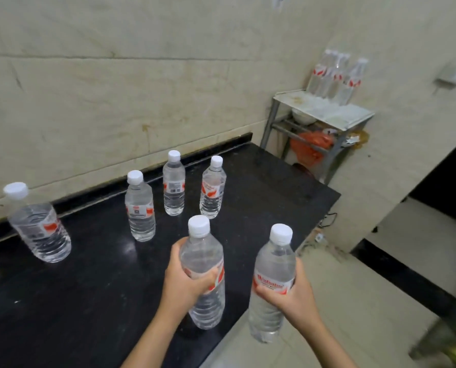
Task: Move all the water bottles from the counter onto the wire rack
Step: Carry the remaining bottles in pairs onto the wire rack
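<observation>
Surface: a black polished counter (102,301) with a raised black back edge, set against a beige stone-patterned wall (115,88) marked with stains and a horizontal seam. The counter's right end stops short of a pale tiled floor (341,301) edged with a dark strip.

In the far right corner stands the wire rack (325,115), a grey metal frame with a light, stained top shelf. A group of bottles on the rack (335,75) stands upright at the back of that shelf, blurred. On a lower tier sit a white bowl (302,116) and an orange plastic bag (310,147).

Four clear, white-capped bottles with red-and-white labels stand upright on the counter: one at far left (39,224), and three grouped mid-counter (140,208), (174,184), (213,189), apart from one another.

The left hand (187,282) is wrapped around the label of a left-held bottle (204,272), near the counter's right end; whether it rests on the surface cannot be told. The right hand (293,290) is wrapped around a right-held bottle (272,282), held upright over the floor.
</observation>
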`<state>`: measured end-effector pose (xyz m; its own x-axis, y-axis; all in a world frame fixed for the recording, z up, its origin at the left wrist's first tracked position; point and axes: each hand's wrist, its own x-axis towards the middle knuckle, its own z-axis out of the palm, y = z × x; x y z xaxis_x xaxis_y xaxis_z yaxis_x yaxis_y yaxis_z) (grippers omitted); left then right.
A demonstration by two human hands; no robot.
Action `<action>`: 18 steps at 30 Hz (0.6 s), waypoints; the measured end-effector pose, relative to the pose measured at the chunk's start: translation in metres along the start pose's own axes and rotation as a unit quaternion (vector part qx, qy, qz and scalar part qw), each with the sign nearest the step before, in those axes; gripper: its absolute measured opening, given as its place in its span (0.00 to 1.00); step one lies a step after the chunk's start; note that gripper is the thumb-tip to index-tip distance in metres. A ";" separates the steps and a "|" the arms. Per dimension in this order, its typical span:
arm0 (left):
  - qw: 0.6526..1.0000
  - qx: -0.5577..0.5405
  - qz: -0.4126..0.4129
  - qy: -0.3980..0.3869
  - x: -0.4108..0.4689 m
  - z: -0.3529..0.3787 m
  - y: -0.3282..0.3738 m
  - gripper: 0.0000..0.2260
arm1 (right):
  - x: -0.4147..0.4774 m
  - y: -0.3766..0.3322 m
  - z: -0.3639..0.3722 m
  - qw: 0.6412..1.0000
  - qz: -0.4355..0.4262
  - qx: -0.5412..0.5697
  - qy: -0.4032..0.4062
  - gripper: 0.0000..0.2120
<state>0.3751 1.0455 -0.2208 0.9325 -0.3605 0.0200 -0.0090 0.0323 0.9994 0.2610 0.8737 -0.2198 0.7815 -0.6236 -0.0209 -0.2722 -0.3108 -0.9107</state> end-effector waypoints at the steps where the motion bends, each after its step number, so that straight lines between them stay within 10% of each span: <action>1: 1.000 0.005 0.002 -0.017 -0.001 0.009 0.002 0.30 | -0.001 0.002 -0.008 1.000 0.004 0.012 0.010 0.33; 18: 0.989 0.011 0.033 -0.143 0.003 0.278 -0.001 0.31 | 0.038 0.100 -0.253 0.986 0.019 0.070 0.153 0.32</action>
<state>0.2777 0.7848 -0.2140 0.7894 -0.6073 0.0895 -0.0777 0.0457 0.9959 0.1218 0.6375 -0.2077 0.5602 -0.8269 0.0501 -0.2010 -0.1944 -0.9601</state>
